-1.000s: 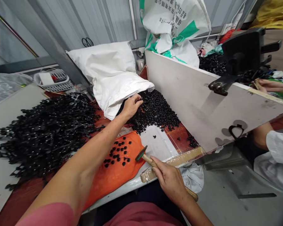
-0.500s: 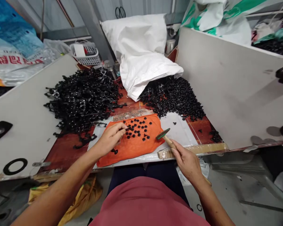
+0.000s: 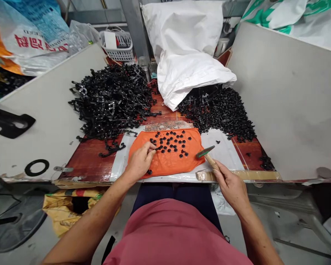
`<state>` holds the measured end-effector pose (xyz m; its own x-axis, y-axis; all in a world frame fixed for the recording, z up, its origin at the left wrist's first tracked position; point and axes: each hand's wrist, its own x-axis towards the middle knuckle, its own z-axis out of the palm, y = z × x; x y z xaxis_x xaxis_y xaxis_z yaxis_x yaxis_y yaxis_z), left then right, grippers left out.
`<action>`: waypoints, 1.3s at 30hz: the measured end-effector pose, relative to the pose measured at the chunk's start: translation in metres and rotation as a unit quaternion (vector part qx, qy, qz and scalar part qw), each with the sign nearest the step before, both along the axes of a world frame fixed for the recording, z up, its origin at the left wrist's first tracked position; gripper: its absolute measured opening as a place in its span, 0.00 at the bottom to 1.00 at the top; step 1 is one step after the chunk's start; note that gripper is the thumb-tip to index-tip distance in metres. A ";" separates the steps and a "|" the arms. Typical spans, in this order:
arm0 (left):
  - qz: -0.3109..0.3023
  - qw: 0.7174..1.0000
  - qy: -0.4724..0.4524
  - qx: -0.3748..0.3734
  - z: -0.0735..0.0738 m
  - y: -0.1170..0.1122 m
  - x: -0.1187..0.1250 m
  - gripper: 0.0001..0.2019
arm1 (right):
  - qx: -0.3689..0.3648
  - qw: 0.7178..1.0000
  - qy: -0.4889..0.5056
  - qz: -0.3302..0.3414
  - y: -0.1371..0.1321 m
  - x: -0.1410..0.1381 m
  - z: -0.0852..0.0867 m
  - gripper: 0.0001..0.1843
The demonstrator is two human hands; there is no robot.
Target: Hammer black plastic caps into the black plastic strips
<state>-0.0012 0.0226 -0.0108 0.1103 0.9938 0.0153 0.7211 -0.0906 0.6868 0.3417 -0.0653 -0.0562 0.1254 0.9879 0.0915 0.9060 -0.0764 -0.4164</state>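
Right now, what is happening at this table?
A person sits at a table. The left hand pinches a small black part on the orange cloth, where many such parts lie. The right hand holds a small hammer over the cloth's right edge. Two black heaps and a white sack lie behind.

you sit at a red-brown wooden bench (image 3: 88, 162), pale partition boards (image 3: 287, 95) slanting up on both sides of the frame. a grey metal post (image 3: 134, 25) rises top centre, and grey concrete floor (image 3: 292, 228) fills the lower corners.
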 end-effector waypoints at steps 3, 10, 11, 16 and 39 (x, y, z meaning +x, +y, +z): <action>-0.001 1.000 -0.008 -0.008 -0.004 0.001 0.004 0.05 | -0.007 1.000 -0.001 -0.004 0.000 0.001 -0.001 0.26; 0.003 0.999 0.049 0.002 -0.008 0.001 0.011 0.03 | 0.009 1.000 0.009 0.000 -0.001 -0.001 0.001 0.26; 0.002 0.998 0.061 0.005 -0.009 0.001 0.011 0.03 | 0.010 1.000 0.010 -0.001 -0.001 0.000 0.000 0.26; 0.005 0.995 0.091 0.025 -0.017 0.002 0.011 0.03 | 0.005 0.998 0.062 -0.004 -0.001 0.002 -0.003 0.26; -0.021 0.993 0.099 0.063 -0.023 0.001 0.009 0.07 | 0.103 0.967 -0.122 0.198 0.048 -0.098 0.054 0.25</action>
<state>0.0075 0.0238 -0.0333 0.1645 0.9798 0.1137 0.8346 -0.1997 0.5134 0.2434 -0.0172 -0.0025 -0.3096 0.9117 0.2702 0.9205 0.3586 -0.1552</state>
